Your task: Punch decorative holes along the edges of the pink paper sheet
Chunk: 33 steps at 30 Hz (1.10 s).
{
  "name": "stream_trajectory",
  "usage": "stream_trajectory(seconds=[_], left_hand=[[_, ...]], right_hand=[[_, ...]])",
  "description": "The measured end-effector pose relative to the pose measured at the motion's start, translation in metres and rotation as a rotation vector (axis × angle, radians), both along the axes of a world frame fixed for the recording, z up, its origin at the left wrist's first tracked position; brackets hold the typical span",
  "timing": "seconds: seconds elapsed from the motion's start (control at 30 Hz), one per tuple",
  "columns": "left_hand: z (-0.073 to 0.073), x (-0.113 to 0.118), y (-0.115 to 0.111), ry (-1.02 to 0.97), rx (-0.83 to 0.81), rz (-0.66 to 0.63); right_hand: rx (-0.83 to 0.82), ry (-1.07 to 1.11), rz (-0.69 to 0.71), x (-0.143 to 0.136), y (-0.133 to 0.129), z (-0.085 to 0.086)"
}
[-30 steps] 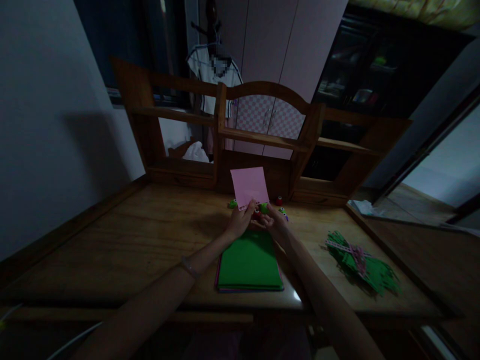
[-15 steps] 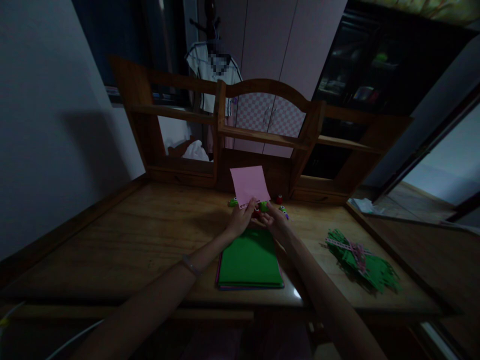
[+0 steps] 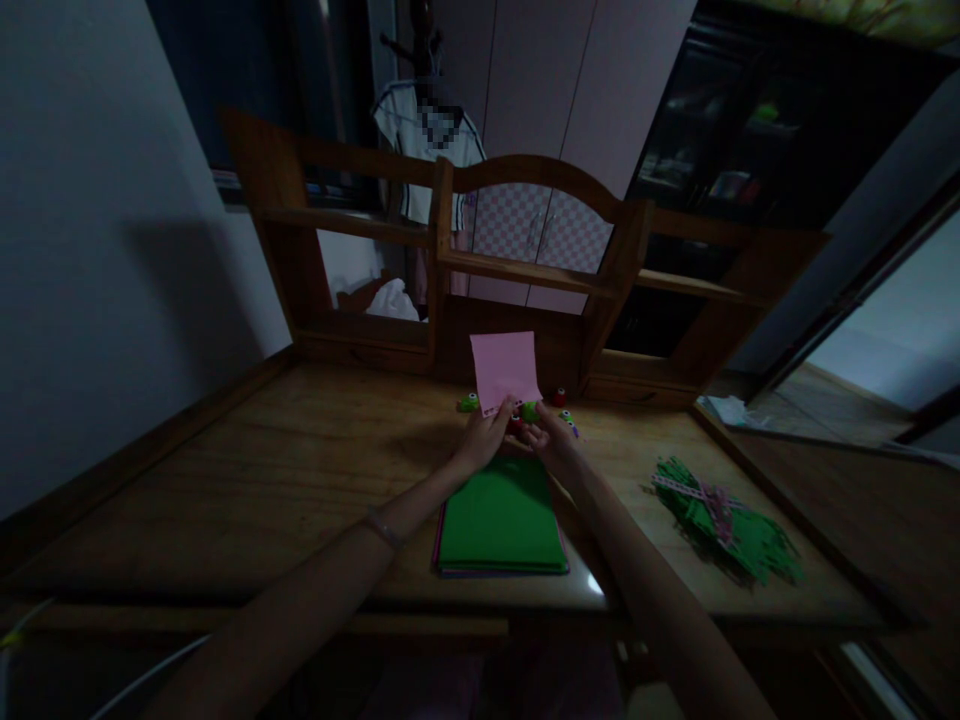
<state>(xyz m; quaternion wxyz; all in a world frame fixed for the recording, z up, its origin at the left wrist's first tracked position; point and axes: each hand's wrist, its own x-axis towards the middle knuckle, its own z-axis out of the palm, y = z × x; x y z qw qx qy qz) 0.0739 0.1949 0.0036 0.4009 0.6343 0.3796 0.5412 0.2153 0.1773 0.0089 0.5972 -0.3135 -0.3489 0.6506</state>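
A pink paper sheet [image 3: 505,368] with small holes along its lower edge is raised above the desk. My left hand [image 3: 482,438] pinches that sheet at its bottom edge. My right hand [image 3: 551,440] has its fingers closed around a green hole punch [image 3: 529,411], which sits against the sheet's lower right edge. Below my hands lies a stack of green paper [image 3: 504,520] with other colours under it. Small toy-like punches rest behind my hands: a green one [image 3: 469,402], a red one [image 3: 559,397], and a red one [image 3: 515,425] partly hidden between my fingers.
At the right of the desk [image 3: 247,470] lies a pile of green cut strips [image 3: 750,540] with pink strips across it. A wooden shelf unit [image 3: 525,268] rises along the back edge. A shirt [image 3: 427,125] hangs beyond it.
The pink sheet has shifted slightly to the right and turned a little more upright. My hands have kept nearly the same place.
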Motion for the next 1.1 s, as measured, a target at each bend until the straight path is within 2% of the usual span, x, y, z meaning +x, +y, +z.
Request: stream_trajectory(seconds=[0.23, 0.67, 0.77, 0.9, 1.1], left_hand=[[-0.003, -0.001, 0.002, -0.027, 0.070, -0.025], [-0.004, -0.001, 0.005, -0.050, -0.019, -0.101], [-0.004, -0.001, 0.005, -0.035, 0.014, -0.063], [0.000, -0.002, 0.004, -0.009, 0.084, 0.030], [0.006, -0.008, -0.003, 0.140, 0.107, 0.129]], right_hand=[[-0.006, -0.021, 0.004, -0.001, 0.003, -0.005], [-0.023, -0.031, 0.006, -0.001, -0.001, 0.000], [-0.006, -0.105, 0.000, -0.002, -0.005, 0.003], [0.031, -0.252, -0.077, -0.005, -0.012, 0.009], [0.074, -0.331, -0.145, -0.008, -0.017, 0.014]])
